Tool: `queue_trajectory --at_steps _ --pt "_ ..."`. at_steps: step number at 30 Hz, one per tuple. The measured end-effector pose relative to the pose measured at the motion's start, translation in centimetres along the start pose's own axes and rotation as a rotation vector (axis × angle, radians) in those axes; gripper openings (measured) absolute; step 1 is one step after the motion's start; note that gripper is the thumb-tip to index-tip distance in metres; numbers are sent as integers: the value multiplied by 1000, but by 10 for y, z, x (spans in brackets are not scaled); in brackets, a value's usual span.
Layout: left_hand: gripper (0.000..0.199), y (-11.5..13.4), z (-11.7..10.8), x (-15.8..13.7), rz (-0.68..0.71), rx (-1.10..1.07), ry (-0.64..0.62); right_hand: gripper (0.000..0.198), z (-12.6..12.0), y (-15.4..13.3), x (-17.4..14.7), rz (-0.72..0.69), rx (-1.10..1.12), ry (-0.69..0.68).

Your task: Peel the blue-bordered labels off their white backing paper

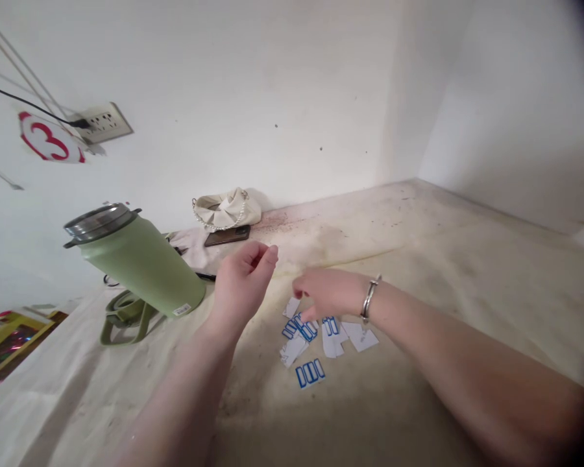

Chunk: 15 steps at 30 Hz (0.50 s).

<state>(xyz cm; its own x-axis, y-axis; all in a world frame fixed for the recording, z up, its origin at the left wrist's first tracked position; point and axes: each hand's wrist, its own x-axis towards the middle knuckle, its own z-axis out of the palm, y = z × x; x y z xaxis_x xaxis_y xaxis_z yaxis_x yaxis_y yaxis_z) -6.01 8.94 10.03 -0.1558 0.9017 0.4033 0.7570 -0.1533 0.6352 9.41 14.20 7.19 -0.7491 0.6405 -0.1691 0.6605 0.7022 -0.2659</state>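
My left hand [246,285] is raised above the table with its fingers curled in and the thumb pressed against them. Whatever it holds, if anything, is hidden. My right hand [328,293], with a silver bracelet [369,299] at the wrist, reaches over a small pile of white paper pieces [331,337], some printed with blue rectangles. Its thumb and fingers are apart, and the thumb tip is at the top of the pile. A separate piece with blue rectangles [310,373] lies nearer to me, apart from the pile.
On the left stands a green tumbler [143,263] with a steel rim, its green lid [126,318] beside it. Against the wall sit a white bag [228,211] and a dark phone [227,235]. A power socket [106,123] is on the wall.
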Motion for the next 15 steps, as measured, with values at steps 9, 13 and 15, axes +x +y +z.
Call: queue_trajectory --at_steps 9,13,15 --pt "30 -3 5 1 17 34 -5 15 21 -10 10 -142 5 -71" --pt "30 -3 3 2 5 44 -46 14 1 -1 2 -163 76 -6" --pt "31 -3 3 2 -12 44 -89 15 -10 5 -3 -143 135 41"
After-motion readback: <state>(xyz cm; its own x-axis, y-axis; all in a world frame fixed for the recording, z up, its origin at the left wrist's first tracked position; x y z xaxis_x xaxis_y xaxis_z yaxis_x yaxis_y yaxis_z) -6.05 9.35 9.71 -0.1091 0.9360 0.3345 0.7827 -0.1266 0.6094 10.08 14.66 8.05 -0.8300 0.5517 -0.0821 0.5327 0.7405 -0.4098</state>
